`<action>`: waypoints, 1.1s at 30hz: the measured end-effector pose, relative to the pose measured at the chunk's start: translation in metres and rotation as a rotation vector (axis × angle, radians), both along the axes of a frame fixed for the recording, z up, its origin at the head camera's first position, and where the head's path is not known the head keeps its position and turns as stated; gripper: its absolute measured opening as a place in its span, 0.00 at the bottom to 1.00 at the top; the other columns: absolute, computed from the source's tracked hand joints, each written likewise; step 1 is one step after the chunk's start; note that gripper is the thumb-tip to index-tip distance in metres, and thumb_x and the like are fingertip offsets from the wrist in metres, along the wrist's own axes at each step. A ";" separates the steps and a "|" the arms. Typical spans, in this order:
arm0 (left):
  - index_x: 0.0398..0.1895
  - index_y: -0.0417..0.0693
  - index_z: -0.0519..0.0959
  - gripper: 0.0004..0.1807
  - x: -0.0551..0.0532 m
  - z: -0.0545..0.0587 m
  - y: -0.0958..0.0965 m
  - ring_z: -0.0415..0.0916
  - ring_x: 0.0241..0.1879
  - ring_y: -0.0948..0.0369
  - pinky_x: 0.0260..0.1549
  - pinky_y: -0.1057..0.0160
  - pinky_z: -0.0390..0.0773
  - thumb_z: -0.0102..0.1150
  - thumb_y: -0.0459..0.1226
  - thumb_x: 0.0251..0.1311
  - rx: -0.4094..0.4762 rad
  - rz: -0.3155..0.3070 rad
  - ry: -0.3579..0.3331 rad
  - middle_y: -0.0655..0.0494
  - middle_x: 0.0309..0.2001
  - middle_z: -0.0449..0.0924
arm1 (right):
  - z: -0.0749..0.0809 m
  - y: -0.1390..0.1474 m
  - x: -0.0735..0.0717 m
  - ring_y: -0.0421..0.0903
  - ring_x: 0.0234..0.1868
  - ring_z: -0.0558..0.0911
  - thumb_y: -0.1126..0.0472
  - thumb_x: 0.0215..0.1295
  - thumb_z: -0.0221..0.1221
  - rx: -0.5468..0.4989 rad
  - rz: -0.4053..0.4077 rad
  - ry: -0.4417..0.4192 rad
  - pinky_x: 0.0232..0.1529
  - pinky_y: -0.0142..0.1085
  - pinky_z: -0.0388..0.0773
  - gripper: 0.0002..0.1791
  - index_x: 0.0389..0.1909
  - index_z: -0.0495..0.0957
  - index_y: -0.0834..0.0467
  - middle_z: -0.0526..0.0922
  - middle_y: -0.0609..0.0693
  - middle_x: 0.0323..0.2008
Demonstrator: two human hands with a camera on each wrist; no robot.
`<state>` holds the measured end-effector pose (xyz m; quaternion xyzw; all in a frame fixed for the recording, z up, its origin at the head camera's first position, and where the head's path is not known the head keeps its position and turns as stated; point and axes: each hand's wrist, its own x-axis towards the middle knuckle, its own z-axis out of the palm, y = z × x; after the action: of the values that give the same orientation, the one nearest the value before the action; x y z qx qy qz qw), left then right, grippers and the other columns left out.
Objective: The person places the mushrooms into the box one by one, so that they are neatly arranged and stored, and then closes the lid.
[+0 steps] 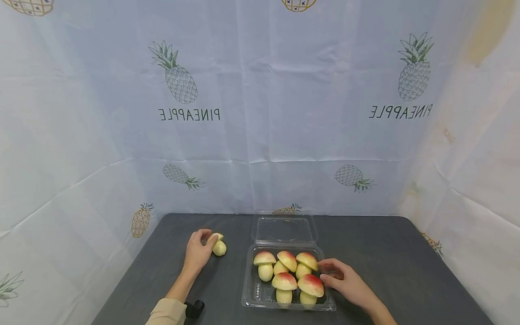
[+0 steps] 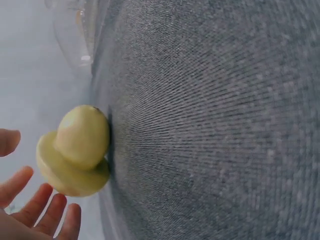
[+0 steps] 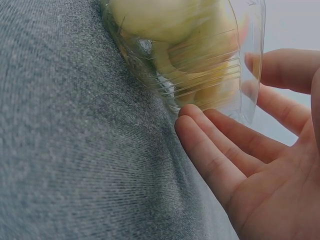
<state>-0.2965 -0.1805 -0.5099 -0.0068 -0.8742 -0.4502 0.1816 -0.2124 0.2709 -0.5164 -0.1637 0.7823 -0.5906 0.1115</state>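
A toy mushroom (image 2: 75,172) with a pale yellow cap and stem lies on its side on the dark tabletop, left of centre. My left hand (image 1: 200,248) is right at its cap, thumb and fingers spread apart around it. In the left wrist view, those fingers (image 2: 37,202) reach toward the cap from below. Several similar mushrooms (image 1: 284,281) with red-tinged caps sit in a clear plastic clamshell box (image 1: 248,293). At the box's right rim is my right hand (image 1: 345,280), fingers loosely extended; in the right wrist view, fingertips (image 3: 187,125) lie against its ribbed side wall.
The box's clear lid (image 1: 284,229) is folded back toward the rear curtain. A white curtain (image 1: 264,135) with pineapple prints surrounds the dark table (image 1: 373,243) at the back and sides. A black strap (image 1: 195,309) shows at the left wrist.
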 end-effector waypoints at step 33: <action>0.58 0.38 0.81 0.24 -0.005 -0.009 0.004 0.75 0.48 0.49 0.44 0.52 0.78 0.68 0.44 0.66 0.010 -0.062 -0.060 0.43 0.50 0.78 | 0.000 0.000 0.000 0.45 0.48 0.85 0.60 0.77 0.56 -0.013 0.009 0.005 0.44 0.38 0.85 0.24 0.66 0.68 0.71 0.73 0.72 0.60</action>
<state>-0.3012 -0.1767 -0.5193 -0.0193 -0.8763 -0.4601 0.1413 -0.2126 0.2713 -0.5167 -0.1694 0.7780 -0.5947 0.1112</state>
